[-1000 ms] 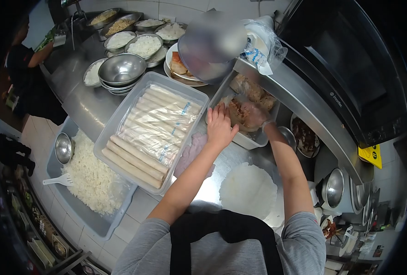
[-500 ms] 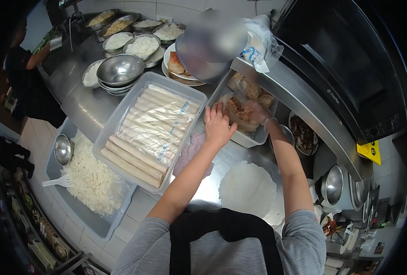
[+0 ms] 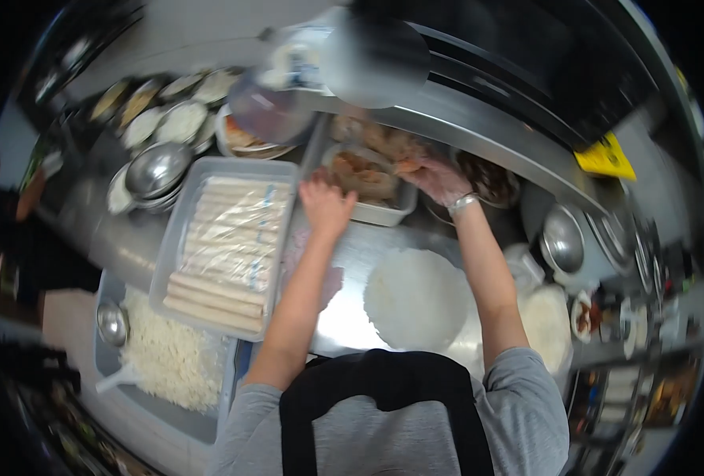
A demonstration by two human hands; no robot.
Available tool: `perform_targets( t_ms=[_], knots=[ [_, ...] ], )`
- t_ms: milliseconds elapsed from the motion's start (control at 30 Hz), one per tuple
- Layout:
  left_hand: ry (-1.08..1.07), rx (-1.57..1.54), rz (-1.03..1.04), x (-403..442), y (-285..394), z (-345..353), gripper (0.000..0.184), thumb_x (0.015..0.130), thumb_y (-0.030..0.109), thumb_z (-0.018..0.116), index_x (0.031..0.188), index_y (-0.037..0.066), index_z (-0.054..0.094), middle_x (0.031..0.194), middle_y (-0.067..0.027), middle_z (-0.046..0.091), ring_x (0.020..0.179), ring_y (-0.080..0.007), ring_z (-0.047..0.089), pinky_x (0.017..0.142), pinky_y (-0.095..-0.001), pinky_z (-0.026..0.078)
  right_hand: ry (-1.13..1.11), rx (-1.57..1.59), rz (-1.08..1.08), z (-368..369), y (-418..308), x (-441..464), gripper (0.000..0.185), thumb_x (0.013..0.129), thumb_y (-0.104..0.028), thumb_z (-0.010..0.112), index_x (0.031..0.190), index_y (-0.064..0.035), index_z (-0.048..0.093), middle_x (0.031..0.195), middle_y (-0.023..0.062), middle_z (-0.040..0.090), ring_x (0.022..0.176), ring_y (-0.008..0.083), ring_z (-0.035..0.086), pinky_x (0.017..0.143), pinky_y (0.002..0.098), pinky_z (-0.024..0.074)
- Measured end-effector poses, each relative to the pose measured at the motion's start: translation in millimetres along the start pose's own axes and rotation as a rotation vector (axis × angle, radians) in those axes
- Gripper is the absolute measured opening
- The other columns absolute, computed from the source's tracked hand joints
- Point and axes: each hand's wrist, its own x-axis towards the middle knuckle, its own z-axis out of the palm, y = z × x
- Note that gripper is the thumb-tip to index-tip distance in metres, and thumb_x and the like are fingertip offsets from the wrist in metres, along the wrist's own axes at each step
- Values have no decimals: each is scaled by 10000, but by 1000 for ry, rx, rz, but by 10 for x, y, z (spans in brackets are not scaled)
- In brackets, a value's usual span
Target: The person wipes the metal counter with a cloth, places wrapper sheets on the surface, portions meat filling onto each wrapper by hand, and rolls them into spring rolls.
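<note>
My left hand [image 3: 327, 204] rests on the near left edge of a deep plastic tub [image 3: 382, 214], its fingers spread and nothing in them. My right hand [image 3: 441, 178] wears a clear glove and is raised at the tub's right side, fingers pinched around a bit of orange-brown filling. Bags of filling [image 3: 361, 168] lie in the tub. Below the tub, a round white wrapper [image 3: 418, 299] lies flat on the steel counter [image 3: 344, 317]. Left of my forearm stands a tray [image 3: 157, 279] of long pale rolls [image 3: 213, 300], partly under plastic film.
Rice [image 3: 169, 353] fills a grey bin at lower left, with a small bowl [image 3: 113, 324] in it. Metal bowls [image 3: 158, 170] stand at upper left. A steel shelf edge [image 3: 479, 139] and a black appliance [image 3: 527, 63] overhang the back right. A person [image 3: 38, 230] stands far left.
The view has turned and shifted, with some blur. My right hand has come up out of the filling, and its fingers now pinch some. My left hand stays on the tub's edge.
</note>
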Motion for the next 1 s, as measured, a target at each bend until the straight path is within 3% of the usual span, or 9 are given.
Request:
perform_targets(
  t_ms=[67, 100, 200, 300, 367, 433, 567, 867, 1000],
  knots=[
    [-57, 32, -4, 25, -9, 26, 561, 852, 473, 537, 1048, -30, 691, 1423, -211, 421, 1337, -348, 337, 1123, -550, 157, 64, 4, -27, 129, -75, -623, 387, 862, -28, 631, 1223, 3, 496, 1213, 129, 567, 1102, 258, 594, 961, 429, 511],
    [-54, 85, 20, 25, -12, 26, 582, 845, 456, 547, 1218, 15, 614, 1383, -201, 459, 1312, -346, 365, 1090, -560, 206, 100, -27, -66, 194, -118, -943, 427, 860, -45, 644, 1248, 10, 472, 1220, 140, 565, 1109, 267, 591, 950, 416, 519],
    [-38, 29, 30, 35, -57, 76, 579, 853, 465, 536, 1235, 36, 607, 1387, -190, 460, 1292, -351, 384, 1093, -566, 193, 209, -161, -195, 273, -321, -1871, 465, 858, -76, 666, 1263, -16, 445, 1221, 162, 563, 1098, 279, 600, 896, 403, 549],
    [-98, 48, 40, 54, -65, 61, 572, 874, 472, 509, 1263, 62, 602, 1403, -192, 449, 1306, -351, 372, 1103, -573, 171, 379, -675, -473, 55, -660, -2616, 443, 841, -53, 675, 1224, -85, 454, 1176, 167, 590, 1021, 282, 634, 813, 426, 574],
    [-85, 69, 35, 67, -73, 87, 562, 878, 467, 505, 1268, 73, 600, 1397, -186, 459, 1306, -348, 375, 1098, -577, 178, 737, -845, -518, 188, -960, -2870, 469, 761, -56, 733, 1160, -57, 486, 1063, 156, 642, 938, 256, 651, 804, 378, 563],
    [-90, 76, 43, 83, -82, 91, 557, 879, 464, 504, 1272, 82, 599, 1396, -182, 462, 1305, -345, 379, 1098, -577, 177, 987, -1250, -434, -223, -1238, -2973, 422, 712, -88, 751, 1071, -39, 535, 964, 143, 662, 902, 222, 656, 782, 353, 540],
    [-73, 45, 45, 76, -80, 98, 565, 874, 461, 490, 1240, 50, 617, 1378, -198, 480, 1293, -343, 394, 1104, -561, 171, 1112, -1779, 22, -676, -1391, -2786, 375, 712, -190, 704, 1034, -36, 588, 978, 208, 675, 950, 359, 652, 809, 454, 499],
    [-80, 67, 35, 95, -86, 98, 555, 877, 461, 481, 1243, 68, 622, 1379, -193, 481, 1296, -339, 393, 1109, -558, 165, 842, -1917, 206, -790, -1298, -2886, 324, 688, -200, 708, 960, -44, 628, 907, 201, 673, 876, 376, 640, 769, 405, 501],
    [-120, 146, 11, 118, -91, 90, 551, 878, 474, 479, 1283, 121, 602, 1396, -159, 479, 1298, -328, 399, 1112, -534, 178, 694, -1806, 215, -807, -1390, -2893, 308, 725, -110, 643, 1026, -49, 651, 1007, 206, 675, 986, 346, 636, 836, 413, 496]
  ],
)
